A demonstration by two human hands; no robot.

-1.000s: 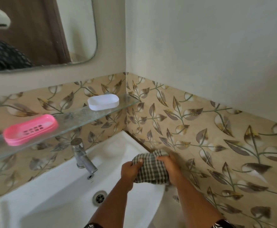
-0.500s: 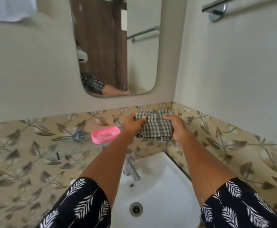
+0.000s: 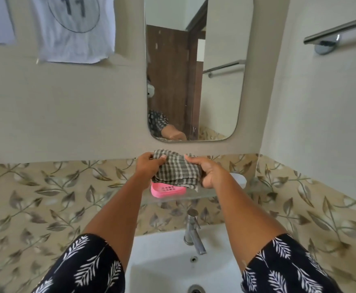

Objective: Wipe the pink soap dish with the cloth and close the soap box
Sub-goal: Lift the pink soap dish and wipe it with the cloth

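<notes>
Two hands are reaching forward at arm's length over the basin, both arms stretched from patterned dark sleeves. The left hand [image 3: 146, 166] is curling its fingers and thumb round the left edge of the cloth [image 3: 176, 171], pinching the fabric at about ten o'clock of the bundle. The right hand [image 3: 210, 173] is gripping the cloth's right side at about three o'clock, its fingers bent under and its thumb lying on top. One cloth is showing: a soft, bunched, grey-and-white checked weave, folded in layers and hanging between the hands.

One pink soap dish [image 3: 167, 190] is sitting on the glass shelf [image 3: 204, 195], just beneath the cloth at its six o'clock; whether the fabric is touching it cannot be told. The dish is smooth plastic, oval, with a grid of small slots in its floor. One white soap box [image 3: 239, 180] is peeking out at three o'clock of the right hand, rounded, mostly hidden behind the wrist.

One chrome tap [image 3: 193, 233] is standing below the shelf over one white sink [image 3: 162, 261]. One rounded mirror [image 3: 196, 68] is hanging above, and one metal towel rail [image 3: 337, 30] is fixed at two o'clock.
</notes>
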